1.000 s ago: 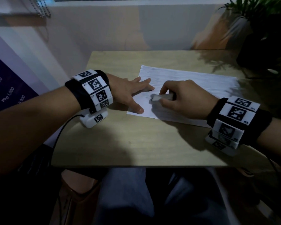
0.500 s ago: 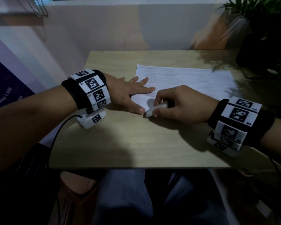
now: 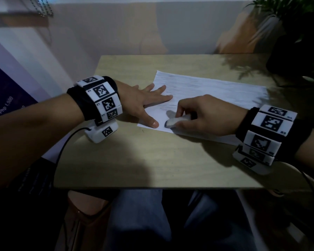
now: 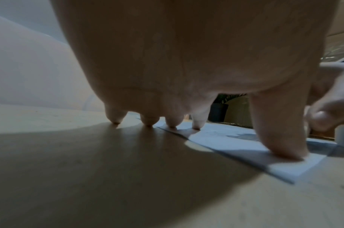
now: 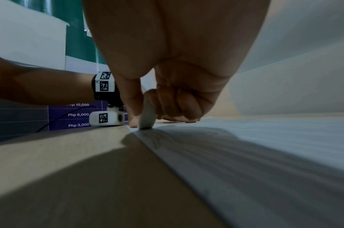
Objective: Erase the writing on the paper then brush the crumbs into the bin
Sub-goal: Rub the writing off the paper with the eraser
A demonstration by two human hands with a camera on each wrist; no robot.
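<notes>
At the near-left corner of the paper (image 3: 203,91) on the worktop (image 3: 152,156), the flat, spread left hand (image 3: 143,102) pins the thin, easily creased sheet while the right hand (image 3: 205,115) pinches the small eraser (image 3: 176,122), tip against the page.

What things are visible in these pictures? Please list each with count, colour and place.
paper: one, white, lying on the table, right of centre
eraser: one, white, tip on the paper's near left corner
table: one, light wood, in front of the person
potted plant: one, green leaves, dark pot, far right
price poster: one, purple, left of the table
left hand: flat, fingers spread, pressing the paper's left edge
right hand: its grip is on the eraser
</notes>
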